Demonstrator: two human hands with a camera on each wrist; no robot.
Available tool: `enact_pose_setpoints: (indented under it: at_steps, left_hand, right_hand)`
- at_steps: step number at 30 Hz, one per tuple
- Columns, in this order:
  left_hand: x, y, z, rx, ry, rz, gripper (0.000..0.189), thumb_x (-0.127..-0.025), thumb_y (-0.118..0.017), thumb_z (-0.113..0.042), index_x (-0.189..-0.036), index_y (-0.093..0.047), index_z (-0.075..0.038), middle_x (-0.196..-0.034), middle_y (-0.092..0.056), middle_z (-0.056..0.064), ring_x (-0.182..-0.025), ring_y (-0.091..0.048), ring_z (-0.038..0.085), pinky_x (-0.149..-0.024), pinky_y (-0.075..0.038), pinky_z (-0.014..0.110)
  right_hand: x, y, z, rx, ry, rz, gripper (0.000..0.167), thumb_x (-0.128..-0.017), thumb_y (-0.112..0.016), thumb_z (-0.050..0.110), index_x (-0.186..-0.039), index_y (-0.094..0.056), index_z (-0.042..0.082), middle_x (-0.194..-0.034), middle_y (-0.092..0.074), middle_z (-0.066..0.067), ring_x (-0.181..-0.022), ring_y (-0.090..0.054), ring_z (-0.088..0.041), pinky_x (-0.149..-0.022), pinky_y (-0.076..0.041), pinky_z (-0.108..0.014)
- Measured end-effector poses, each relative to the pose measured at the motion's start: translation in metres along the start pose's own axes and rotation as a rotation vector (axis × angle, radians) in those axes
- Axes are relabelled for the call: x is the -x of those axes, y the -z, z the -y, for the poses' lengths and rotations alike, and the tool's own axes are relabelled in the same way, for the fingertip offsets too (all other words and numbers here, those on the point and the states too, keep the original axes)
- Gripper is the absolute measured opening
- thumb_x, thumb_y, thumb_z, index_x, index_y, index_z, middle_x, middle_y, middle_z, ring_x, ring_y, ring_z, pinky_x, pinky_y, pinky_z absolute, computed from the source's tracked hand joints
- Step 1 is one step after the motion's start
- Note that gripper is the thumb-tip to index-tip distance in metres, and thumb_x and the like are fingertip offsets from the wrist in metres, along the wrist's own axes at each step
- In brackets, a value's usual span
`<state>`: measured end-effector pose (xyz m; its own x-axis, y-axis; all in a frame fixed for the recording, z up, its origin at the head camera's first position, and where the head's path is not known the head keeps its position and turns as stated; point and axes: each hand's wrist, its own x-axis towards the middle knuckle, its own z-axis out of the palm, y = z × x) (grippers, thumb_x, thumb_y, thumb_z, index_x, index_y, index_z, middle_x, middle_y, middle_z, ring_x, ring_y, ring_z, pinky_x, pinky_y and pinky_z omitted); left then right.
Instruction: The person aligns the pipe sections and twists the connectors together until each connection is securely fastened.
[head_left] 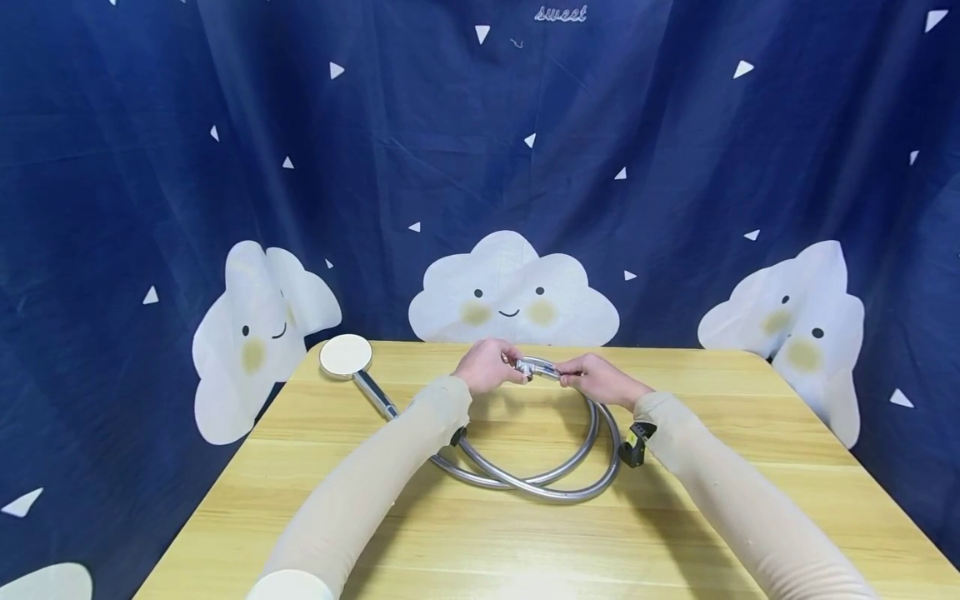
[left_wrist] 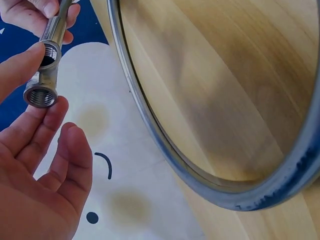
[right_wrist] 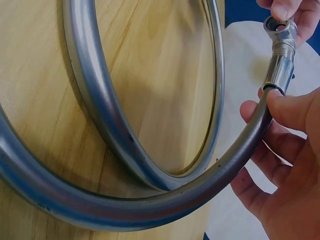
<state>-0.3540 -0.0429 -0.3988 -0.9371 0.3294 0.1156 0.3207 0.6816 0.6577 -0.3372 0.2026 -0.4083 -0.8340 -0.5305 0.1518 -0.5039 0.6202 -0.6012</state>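
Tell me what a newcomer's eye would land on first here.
Probably the hose, looped over the table. Next, the fitting at its end, which the left hand pinches while the right hand holds the hose beside it. Then the shower head near the table's far left corner.

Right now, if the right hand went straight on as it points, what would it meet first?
Beyond the hose it pinches, the right hand would likely meet the metal fitting, then the left hand; depth is hard to judge.

Head view fwd/down, wrist views v. close, all share hose [right_wrist: 125,213]
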Motion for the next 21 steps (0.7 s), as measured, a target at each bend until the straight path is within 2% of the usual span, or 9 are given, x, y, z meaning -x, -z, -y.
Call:
enact_pose_setpoints:
  at_steps: [5,9,12,16,18,21]
  left_hand:
    - [-0.0003,0.0008,0.0005,-0.018,-0.016,0.011,0.024,-0.073,-0.089,-0.026,-0.094,-0.077,-0.021,-0.088,-0.068,-0.009,-0.083,-0.058,0.014,-0.076,-0.045,0.031]
    - [-0.0002,0.0012,-0.0002,-0.034,-0.017,0.002,0.025,-0.073,-0.089,-0.025,-0.095,-0.078,-0.022,-0.089,-0.067,-0.009,-0.084,-0.058,0.014,-0.075,-0.045,0.03]
    - [0.0005,0.0025,-0.0016,-0.048,-0.019,-0.002,0.023,-0.074,-0.089,-0.025,-0.095,-0.078,-0.023,-0.089,-0.067,-0.008,-0.083,-0.057,0.014,-0.073,-0.044,0.03]
    - [0.0009,0.0036,-0.0026,-0.051,-0.029,0.004,0.021,-0.075,-0.088,-0.024,-0.094,-0.078,-0.024,-0.089,-0.066,-0.006,-0.081,-0.056,0.014,-0.07,-0.044,0.03]
    - [0.0005,0.0035,-0.0022,-0.044,-0.036,0.009,0.021,-0.076,-0.088,-0.023,-0.093,-0.077,-0.024,-0.089,-0.066,-0.006,-0.079,-0.056,0.015,-0.069,-0.044,0.03]
    - [-0.0005,0.0028,-0.0005,-0.031,-0.044,0.019,0.019,-0.077,-0.088,-0.023,-0.092,-0.077,-0.025,-0.088,-0.067,-0.007,-0.078,-0.056,0.014,-0.07,-0.045,0.03]
  right_hand:
    - [0.0,-0.0012,0.0003,0.0,0.003,0.006,0.029,-0.097,-0.061,0.002,-0.124,-0.066,-0.008,-0.121,-0.069,-0.024,-0.102,-0.064,-0.025,-0.087,-0.051,-0.039]
    - [0.0002,-0.0017,0.0005,-0.016,-0.047,0.008,0.032,-0.099,-0.059,0.006,-0.129,-0.064,-0.005,-0.122,-0.069,-0.023,-0.099,-0.062,-0.022,-0.084,-0.05,-0.035]
    - [0.0004,-0.0023,0.0021,-0.072,-0.107,0.01,0.036,-0.1,-0.057,0.008,-0.133,-0.061,-0.004,-0.117,-0.07,-0.024,-0.094,-0.064,-0.026,-0.077,-0.049,-0.032]
    - [0.0015,-0.0039,0.0046,-0.168,-0.162,0.014,0.039,-0.1,-0.055,0.008,-0.135,-0.058,-0.007,-0.104,-0.069,-0.027,-0.084,-0.066,-0.038,-0.066,-0.05,-0.032]
    - [0.0023,-0.0048,0.0049,-0.204,-0.181,0.017,0.039,-0.1,-0.055,0.009,-0.135,-0.059,-0.007,-0.095,-0.068,-0.025,-0.077,-0.065,-0.037,-0.061,-0.048,-0.03]
    - [0.0039,-0.0056,0.0043,-0.234,-0.195,0.025,0.035,-0.101,-0.057,0.015,-0.129,-0.064,-0.003,-0.079,-0.062,-0.017,-0.066,-0.058,-0.028,-0.056,-0.043,-0.026]
